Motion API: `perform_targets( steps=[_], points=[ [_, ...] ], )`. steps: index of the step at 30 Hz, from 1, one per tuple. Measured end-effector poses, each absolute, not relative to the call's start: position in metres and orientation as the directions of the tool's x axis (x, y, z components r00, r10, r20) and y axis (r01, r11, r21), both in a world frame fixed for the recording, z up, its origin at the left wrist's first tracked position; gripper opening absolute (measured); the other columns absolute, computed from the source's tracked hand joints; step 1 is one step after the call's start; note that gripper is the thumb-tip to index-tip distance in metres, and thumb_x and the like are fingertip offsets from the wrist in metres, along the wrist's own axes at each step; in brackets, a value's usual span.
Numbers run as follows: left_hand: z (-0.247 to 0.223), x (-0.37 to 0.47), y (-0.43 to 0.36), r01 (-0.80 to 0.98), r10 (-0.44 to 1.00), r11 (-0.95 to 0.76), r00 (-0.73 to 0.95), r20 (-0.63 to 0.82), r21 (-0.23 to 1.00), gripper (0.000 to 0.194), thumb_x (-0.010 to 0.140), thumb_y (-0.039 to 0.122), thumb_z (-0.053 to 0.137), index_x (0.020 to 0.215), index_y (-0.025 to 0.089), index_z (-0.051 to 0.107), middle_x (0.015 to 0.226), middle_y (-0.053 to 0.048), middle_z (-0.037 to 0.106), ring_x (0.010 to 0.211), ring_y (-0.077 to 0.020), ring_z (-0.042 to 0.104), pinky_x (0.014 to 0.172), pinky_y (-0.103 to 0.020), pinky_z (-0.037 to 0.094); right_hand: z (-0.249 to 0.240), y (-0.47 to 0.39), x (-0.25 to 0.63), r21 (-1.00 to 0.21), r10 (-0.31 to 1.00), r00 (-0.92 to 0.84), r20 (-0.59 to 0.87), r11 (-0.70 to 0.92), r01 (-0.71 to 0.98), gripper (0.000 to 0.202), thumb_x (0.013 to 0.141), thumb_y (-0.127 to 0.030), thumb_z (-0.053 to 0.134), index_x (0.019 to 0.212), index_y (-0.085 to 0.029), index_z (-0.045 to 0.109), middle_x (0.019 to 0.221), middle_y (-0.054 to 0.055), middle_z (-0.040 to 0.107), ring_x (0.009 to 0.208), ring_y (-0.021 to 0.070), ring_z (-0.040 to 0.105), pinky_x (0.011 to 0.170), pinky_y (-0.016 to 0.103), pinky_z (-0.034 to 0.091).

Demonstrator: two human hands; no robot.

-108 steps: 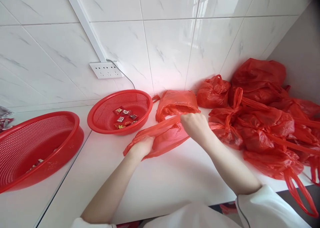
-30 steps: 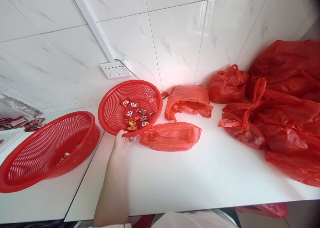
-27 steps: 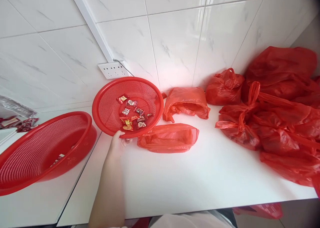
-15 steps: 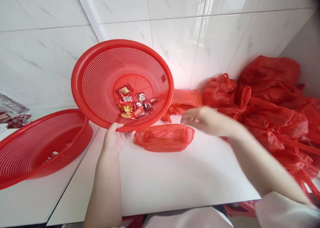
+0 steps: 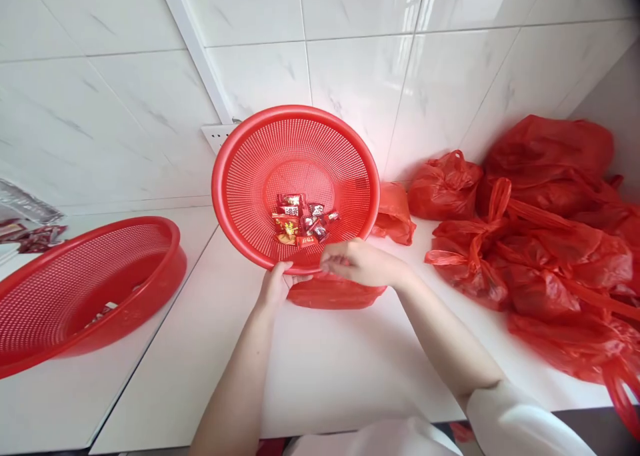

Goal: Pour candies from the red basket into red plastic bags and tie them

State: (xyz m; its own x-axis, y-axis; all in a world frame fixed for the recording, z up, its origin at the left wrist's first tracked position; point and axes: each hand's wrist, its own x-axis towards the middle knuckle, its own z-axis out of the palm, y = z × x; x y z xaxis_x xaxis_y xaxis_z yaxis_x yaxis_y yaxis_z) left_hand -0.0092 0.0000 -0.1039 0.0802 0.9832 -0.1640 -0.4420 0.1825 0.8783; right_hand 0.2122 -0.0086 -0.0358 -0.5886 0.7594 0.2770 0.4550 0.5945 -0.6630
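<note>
A round red mesh basket point(image 5: 297, 117) is tilted toward me, with several small wrapped snacks point(image 5: 300, 224) lying in its lower part. My left hand point(image 5: 278, 284) grips the near rim, thumb on top and fingers beneath. At the same rim, a little to the right, is my right hand point(image 5: 353, 263), its fingers curled together over the edge; whether anything is between them is hidden. Under both, a red plastic bag point(image 5: 335, 295) lies on the white table point(image 5: 345, 369), partly covered by the basket and my right hand.
Another red basket point(image 5: 173, 243) with a few items stands at the left, near wrapped packets point(image 5: 43, 239). Filled red bags point(image 5: 565, 256) are heaped at the right. A smaller red bag point(image 5: 395, 213) lies behind the basket. A socket point(image 5: 216, 135) is on the tiled wall.
The held basket has moved right and slightly down, now over part of the bag. My right hand has moved left from beside the bag to the basket's rim.
</note>
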Motion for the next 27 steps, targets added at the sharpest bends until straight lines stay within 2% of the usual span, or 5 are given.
perform_targets(
  steps=[3, 6, 11, 18, 27],
  points=[
    [-0.109, 0.003, -0.002, -0.501, 0.992, 0.123, 0.034, -0.123, 0.857, 0.032, 0.064, 0.022, 0.067, 0.095, 0.012, 0.066, 0.096, -0.011, 0.074, 0.109, -0.0321, 0.064, 0.093, -0.046, 0.053, -0.048, 0.010, 0.210, -0.587, 0.794, -0.463, 0.394, 0.606, 0.538, 0.024, 0.094, -0.026, 0.051, 0.116, -0.019, 0.060, 0.118, 0.010, 0.063, 0.108, 0.0211, 0.061, 0.094, 0.038, 0.049],
    [-0.113, 0.013, -0.005, -0.529, 0.996, 0.062, -0.027, -0.090, 0.847, 0.043, 0.063, 0.019, 0.069, 0.106, 0.018, 0.063, 0.102, -0.007, 0.072, 0.116, -0.0293, 0.061, 0.097, -0.045, 0.050, -0.077, 0.031, 0.206, -0.490, 0.865, -0.257, 0.431, 0.464, 0.738, 0.060, 0.090, -0.040, 0.059, 0.141, -0.017, 0.041, 0.152, 0.021, 0.032, 0.142, 0.0338, 0.030, 0.111, 0.053, 0.033],
    [-0.123, 0.020, -0.008, -0.497, 0.997, 0.064, -0.009, -0.079, 0.865, 0.049, 0.065, 0.018, 0.071, 0.113, 0.023, 0.061, 0.107, -0.004, 0.071, 0.115, -0.0284, 0.062, 0.098, -0.045, 0.050, -0.103, 0.040, 0.198, -0.457, 0.908, -0.316, 0.275, 0.413, 0.788, 0.084, 0.087, -0.049, 0.061, 0.153, -0.016, 0.020, 0.158, 0.021, 0.022, 0.147, 0.0377, 0.016, 0.112, 0.059, 0.028],
    [-0.130, 0.020, -0.006, -0.486, 0.992, 0.086, -0.043, -0.122, 0.870, 0.055, 0.065, 0.017, 0.069, 0.119, 0.024, 0.060, 0.119, -0.004, 0.067, 0.121, -0.0296, 0.057, 0.102, -0.046, 0.047, -0.096, 0.031, 0.196, -0.493, 0.832, -0.518, 0.199, 0.542, 0.681, 0.054, 0.090, -0.055, 0.055, 0.124, -0.013, 0.056, 0.116, 0.018, 0.060, 0.103, 0.0299, 0.060, 0.093, 0.047, 0.046],
    [-0.127, 0.015, -0.003, -0.460, 0.989, 0.047, -0.103, -0.106, 0.886, 0.055, 0.066, 0.018, 0.070, 0.118, 0.027, 0.055, 0.109, -0.003, 0.070, 0.114, -0.0267, 0.062, 0.095, -0.045, 0.051, -0.079, 0.036, 0.220, -0.592, 0.808, -0.526, 0.266, 0.568, 0.573, 0.015, 0.084, -0.008, 0.052, 0.083, -0.017, 0.065, 0.073, 0.001, 0.062, 0.063, 0.0110, 0.051, 0.063, 0.023, 0.040]
  ],
)
